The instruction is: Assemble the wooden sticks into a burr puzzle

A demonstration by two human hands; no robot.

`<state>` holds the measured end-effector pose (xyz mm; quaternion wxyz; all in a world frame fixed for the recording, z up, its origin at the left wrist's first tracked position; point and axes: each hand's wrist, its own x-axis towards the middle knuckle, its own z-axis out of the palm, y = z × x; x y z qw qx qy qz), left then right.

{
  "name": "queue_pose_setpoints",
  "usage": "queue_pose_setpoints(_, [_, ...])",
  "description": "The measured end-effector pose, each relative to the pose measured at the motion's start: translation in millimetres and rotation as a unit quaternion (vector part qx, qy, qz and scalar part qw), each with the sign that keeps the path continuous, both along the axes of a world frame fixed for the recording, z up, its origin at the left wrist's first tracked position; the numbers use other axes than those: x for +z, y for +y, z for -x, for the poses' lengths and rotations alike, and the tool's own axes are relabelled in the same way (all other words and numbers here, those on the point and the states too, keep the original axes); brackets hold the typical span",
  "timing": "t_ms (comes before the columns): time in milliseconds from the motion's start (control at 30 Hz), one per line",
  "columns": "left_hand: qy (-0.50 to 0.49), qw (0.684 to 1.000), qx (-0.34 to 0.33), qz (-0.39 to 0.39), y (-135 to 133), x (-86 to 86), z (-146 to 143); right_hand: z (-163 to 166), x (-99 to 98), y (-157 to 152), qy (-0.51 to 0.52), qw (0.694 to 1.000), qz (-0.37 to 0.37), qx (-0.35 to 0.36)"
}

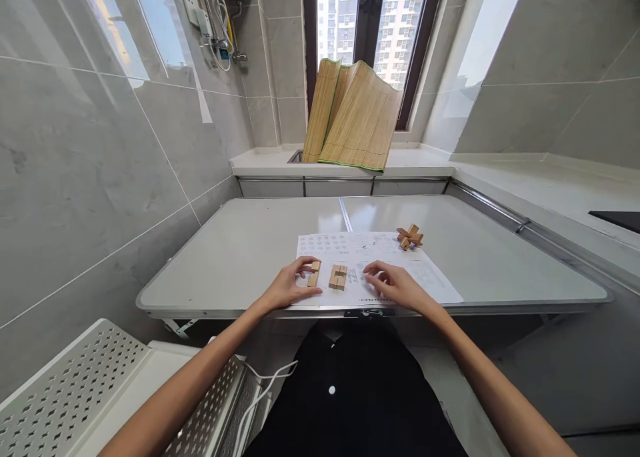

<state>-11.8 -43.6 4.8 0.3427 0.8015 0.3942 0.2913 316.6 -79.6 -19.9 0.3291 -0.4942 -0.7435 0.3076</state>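
Note:
A printed instruction sheet (385, 253) lies on the white folding table (240, 250). My left hand (290, 285) rests at the sheet's left edge, its fingers curled around a small notched wooden block (314, 274). A second group of wooden blocks (339, 277) lies on the sheet between my hands, untouched. My right hand (395, 284) rests flat on the paper to their right, fingers spread, holding nothing. An assembled wooden burr puzzle (409, 236) sits at the sheet's far right corner.
A rolled bamboo mat (353, 117) leans against the window on the counter behind the table. A white perforated metal rack (75, 390) and a cable (260, 383) sit low at my left. Grey tiled walls close both sides.

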Motion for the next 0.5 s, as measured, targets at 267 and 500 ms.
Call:
queue_pose_setpoints(267, [-0.007,0.997,0.074,-0.013,-3,-3.3,6,53,8.6,1,-0.110,0.992,-0.064,0.020])
queue_pose_setpoints(500, [0.000,0.997,0.058,-0.041,-4,-9.8,7,63,3.5,5,-0.134,0.990,-0.041,0.002])
